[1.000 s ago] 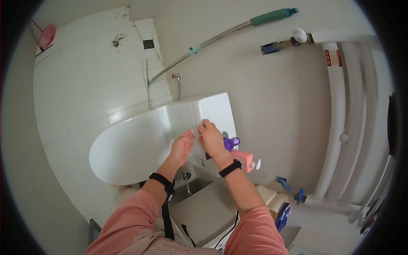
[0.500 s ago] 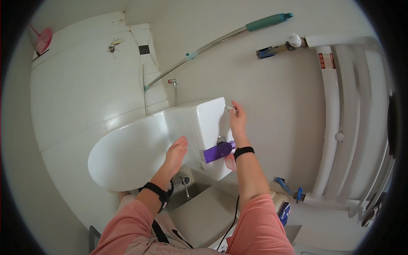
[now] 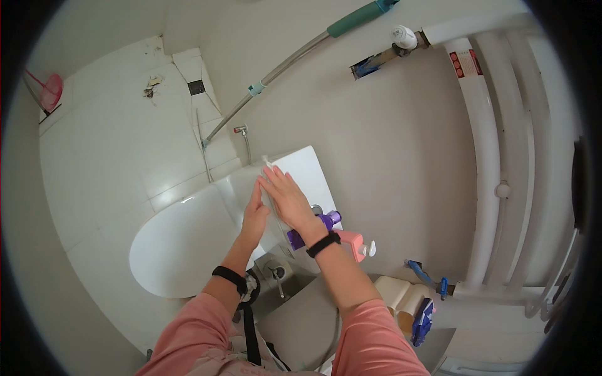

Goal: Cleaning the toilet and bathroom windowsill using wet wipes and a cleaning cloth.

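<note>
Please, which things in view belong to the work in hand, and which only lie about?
Seemingly in the work:
left hand
right hand
white toilet
small white thing, unclear

Apparently lying about:
purple bottle
pink pump bottle
green-handled pole
blue packet

A metal pole (image 3: pixel 295 59) with a green grip (image 3: pixel 359 18) slants against the wall (image 3: pixel 389 144), its foot by the right edge of the tiled floor (image 3: pixel 100 169). A dark drain (image 3: pixel 196 87) sits near the floor's far right corner, while a pink scoop (image 3: pixel 51 93) stands by its left edge. White pipes (image 3: pixel 487 156) line the wall at right, above a blue-handled valve (image 3: pixel 444 288); a blue packet (image 3: pixel 422 321) sits beside tan containers (image 3: pixel 392 291).
</note>
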The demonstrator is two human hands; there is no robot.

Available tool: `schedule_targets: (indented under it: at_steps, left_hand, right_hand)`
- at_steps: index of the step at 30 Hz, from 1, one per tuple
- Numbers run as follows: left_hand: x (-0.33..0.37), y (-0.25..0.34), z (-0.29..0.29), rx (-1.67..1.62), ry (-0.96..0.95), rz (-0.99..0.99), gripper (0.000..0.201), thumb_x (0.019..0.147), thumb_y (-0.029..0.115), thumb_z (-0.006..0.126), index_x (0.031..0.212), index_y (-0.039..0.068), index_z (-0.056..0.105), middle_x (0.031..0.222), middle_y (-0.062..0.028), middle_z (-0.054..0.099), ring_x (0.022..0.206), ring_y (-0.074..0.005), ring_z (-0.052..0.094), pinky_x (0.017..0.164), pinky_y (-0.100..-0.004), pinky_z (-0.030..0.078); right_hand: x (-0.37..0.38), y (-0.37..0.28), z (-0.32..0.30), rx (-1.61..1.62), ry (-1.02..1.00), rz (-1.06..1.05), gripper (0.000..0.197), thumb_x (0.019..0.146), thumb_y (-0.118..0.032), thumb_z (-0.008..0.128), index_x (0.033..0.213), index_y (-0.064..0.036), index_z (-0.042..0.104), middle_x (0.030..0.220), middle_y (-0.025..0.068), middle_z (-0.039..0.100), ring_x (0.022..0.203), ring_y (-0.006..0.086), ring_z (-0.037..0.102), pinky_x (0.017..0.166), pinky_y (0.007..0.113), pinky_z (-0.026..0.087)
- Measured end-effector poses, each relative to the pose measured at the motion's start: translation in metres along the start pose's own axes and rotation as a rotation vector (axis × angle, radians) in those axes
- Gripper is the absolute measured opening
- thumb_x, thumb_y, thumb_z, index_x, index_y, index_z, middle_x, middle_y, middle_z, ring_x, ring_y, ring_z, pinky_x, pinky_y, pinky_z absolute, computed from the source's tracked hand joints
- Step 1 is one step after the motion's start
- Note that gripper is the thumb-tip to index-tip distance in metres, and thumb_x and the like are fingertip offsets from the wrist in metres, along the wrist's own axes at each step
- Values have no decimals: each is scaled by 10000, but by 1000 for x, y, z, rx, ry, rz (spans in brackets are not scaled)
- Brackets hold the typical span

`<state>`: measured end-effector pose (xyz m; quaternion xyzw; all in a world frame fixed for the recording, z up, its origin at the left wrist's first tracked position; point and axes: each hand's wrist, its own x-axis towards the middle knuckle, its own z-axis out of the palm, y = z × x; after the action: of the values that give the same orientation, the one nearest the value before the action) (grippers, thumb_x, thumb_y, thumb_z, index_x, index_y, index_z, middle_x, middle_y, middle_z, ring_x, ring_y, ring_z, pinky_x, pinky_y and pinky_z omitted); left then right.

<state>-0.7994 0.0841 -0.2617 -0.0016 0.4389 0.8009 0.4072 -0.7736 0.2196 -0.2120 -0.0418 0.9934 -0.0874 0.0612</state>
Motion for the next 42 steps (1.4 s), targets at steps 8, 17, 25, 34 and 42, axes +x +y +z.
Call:
schedule_targets:
  at_steps: [8,17,25,34,42]
  left_hand:
    - [15,-33,-2,405,-60,241,798,814,-41,420,1549,-4,113,1628,-186,86,1511,-272,70,1212,-347,63]
    - [-39,-21,-1,-30,-168,-82,661,852,-22,365,1500,-61,241,1575,-187,252,1454,-272,269,1179,-342,236]
    - [-125,61,13,-291,-198,-240,528,910,88,404,1421,-44,407,1373,-132,522,1237,-248,513,1069,-382,393]
    - [-245,22,144,-44,-600,-484,466,994,215,521,1383,-35,466,1324,-134,574,1125,-217,596,975,-357,472]
    - [-423,-101,227,181,-799,-764,327,996,153,562,1281,-6,565,1166,-64,639,1007,-155,643,863,-289,557]
  right_hand:
    - [-7,15,18,172,293,435,494,925,-19,477,1413,24,418,1470,260,398,1377,415,364,1127,460,334]
    - [-60,-63,27,384,291,403,479,914,49,463,1385,-33,496,1375,230,528,1293,380,499,1063,391,431]
    - [-129,-132,-62,2162,490,637,424,969,-115,530,1380,-20,500,1348,92,559,1214,183,560,986,335,488]
    - [-336,-211,-127,2114,809,582,425,995,-155,490,1397,-18,459,1363,83,531,1241,206,543,1095,360,426]
    - [-562,-297,-88,1493,1214,885,334,989,-116,537,1304,-18,592,1280,44,569,1177,136,545,1033,297,416]
